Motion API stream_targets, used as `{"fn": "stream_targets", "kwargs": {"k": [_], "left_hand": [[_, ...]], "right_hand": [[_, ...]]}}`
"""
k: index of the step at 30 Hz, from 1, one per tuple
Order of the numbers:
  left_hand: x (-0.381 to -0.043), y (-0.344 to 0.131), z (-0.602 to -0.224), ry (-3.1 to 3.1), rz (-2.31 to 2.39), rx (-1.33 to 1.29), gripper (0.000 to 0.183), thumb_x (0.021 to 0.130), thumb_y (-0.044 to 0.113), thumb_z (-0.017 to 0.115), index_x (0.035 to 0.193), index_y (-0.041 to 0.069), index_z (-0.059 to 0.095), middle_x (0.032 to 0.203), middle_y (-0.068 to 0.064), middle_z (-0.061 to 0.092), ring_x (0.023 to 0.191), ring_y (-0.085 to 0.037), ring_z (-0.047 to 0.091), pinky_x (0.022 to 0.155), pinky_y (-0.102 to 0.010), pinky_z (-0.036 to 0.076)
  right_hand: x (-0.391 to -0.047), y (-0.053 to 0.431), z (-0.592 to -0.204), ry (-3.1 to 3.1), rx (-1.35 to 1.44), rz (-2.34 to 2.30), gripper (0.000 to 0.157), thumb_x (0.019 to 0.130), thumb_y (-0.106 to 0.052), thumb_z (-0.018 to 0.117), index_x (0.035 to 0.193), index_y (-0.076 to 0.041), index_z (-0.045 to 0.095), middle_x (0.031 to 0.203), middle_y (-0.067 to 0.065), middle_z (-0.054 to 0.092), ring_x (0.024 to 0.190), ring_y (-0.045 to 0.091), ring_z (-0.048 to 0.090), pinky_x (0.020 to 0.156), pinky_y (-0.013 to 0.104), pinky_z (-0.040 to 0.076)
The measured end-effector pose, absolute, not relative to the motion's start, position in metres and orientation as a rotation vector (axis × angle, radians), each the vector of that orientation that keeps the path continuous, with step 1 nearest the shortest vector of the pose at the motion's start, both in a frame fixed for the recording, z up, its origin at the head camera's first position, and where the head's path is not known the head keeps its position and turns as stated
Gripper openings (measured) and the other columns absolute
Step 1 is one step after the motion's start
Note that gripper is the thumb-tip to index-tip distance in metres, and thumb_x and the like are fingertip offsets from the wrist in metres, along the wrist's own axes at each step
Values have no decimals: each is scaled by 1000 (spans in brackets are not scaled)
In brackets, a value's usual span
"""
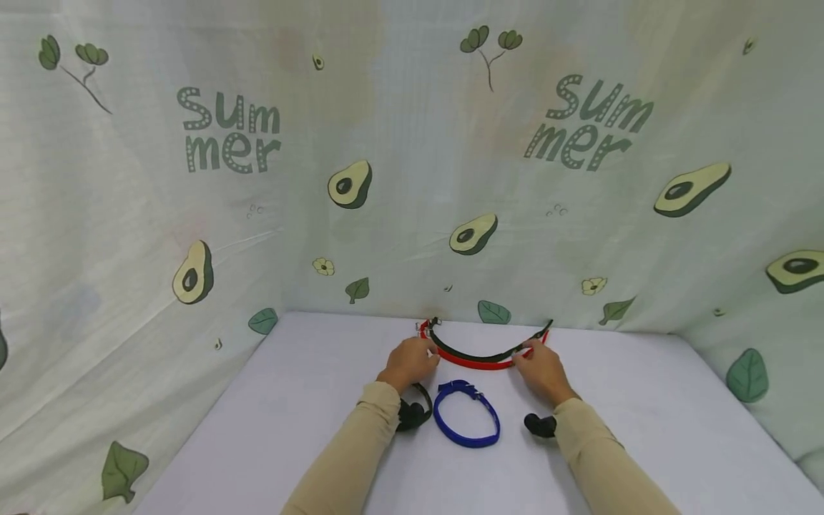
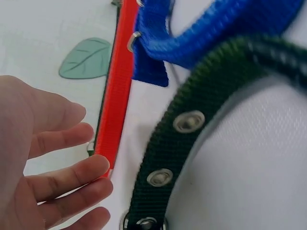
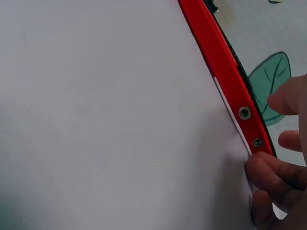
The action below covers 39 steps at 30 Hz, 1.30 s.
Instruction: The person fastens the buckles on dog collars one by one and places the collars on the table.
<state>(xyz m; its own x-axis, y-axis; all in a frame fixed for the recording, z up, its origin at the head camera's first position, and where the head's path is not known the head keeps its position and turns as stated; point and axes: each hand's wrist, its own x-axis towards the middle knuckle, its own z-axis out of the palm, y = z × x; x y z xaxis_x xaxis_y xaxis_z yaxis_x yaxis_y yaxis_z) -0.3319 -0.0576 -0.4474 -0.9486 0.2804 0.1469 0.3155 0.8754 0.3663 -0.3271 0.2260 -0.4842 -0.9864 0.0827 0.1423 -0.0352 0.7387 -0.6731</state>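
Observation:
A red collar (image 1: 478, 364) and a dark green collar (image 1: 492, 357) lie unfastened in a shallow arc, one along the other, with buckles toward the left. At the left end my left hand (image 1: 413, 357) touches the red strap (image 2: 115, 96) with a fingertip, its fingers loosely bent and thumb apart. My right hand (image 1: 541, 368) is at the other end, fingertips on the red strap (image 3: 235, 96) just past two metal eyelets. Nearer me a blue collar (image 1: 470, 441) forms a fastened ring. Another dark green collar (image 2: 177, 129) with eyelets curves beside my left wrist, partly hidden.
The white table (image 1: 270, 422) ends at a hanging cloth (image 1: 399, 107) printed with avocados and leaves. It rises close behind the red and green straps. Black wrist cameras (image 1: 539, 425) sit low over the table, the left one beside the looped green collar.

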Motion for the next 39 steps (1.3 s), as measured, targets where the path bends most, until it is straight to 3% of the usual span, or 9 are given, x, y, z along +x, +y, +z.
{"fn": "stream_targets", "kwargs": {"k": [5,10,19,30,39], "left_hand": [[-337,-58,-453,-3000,-674,-463,22,96,24,66,112,12,74,116,-7,70,108,-26,63,89,-44,51],[-340,-57,-453,-3036,-697,-445,26,97,24,65,119,13,72,122,-7,68,112,-26,61,94,-45,49],[-343,-53,-448,-3074,-654,-445,27,97,22,66,122,13,71,122,-7,67,110,-24,60,93,-42,49],[-346,-53,-444,-3104,-655,-418,30,94,19,67,124,17,71,124,-6,66,105,-23,58,89,-42,50],[-356,-61,-453,-3068,-734,-414,31,91,15,69,122,14,70,122,-7,67,104,-24,58,91,-42,48]], "right_hand": [[-329,224,-477,-2889,-5,1080,52,99,-32,60,133,6,53,119,26,62,109,40,57,96,59,43],[-332,225,-472,-2936,-1,1090,46,98,-30,63,126,5,56,113,22,63,105,37,57,94,55,45],[-330,228,-473,-2930,-43,1111,35,92,-23,66,111,5,58,95,14,60,90,30,54,80,44,46],[-329,231,-473,-2919,7,1063,33,94,-25,65,111,3,63,97,14,63,91,30,56,80,45,47],[-329,231,-476,-2924,20,1077,33,94,-27,64,110,2,65,98,13,65,91,29,56,83,46,47]]}}
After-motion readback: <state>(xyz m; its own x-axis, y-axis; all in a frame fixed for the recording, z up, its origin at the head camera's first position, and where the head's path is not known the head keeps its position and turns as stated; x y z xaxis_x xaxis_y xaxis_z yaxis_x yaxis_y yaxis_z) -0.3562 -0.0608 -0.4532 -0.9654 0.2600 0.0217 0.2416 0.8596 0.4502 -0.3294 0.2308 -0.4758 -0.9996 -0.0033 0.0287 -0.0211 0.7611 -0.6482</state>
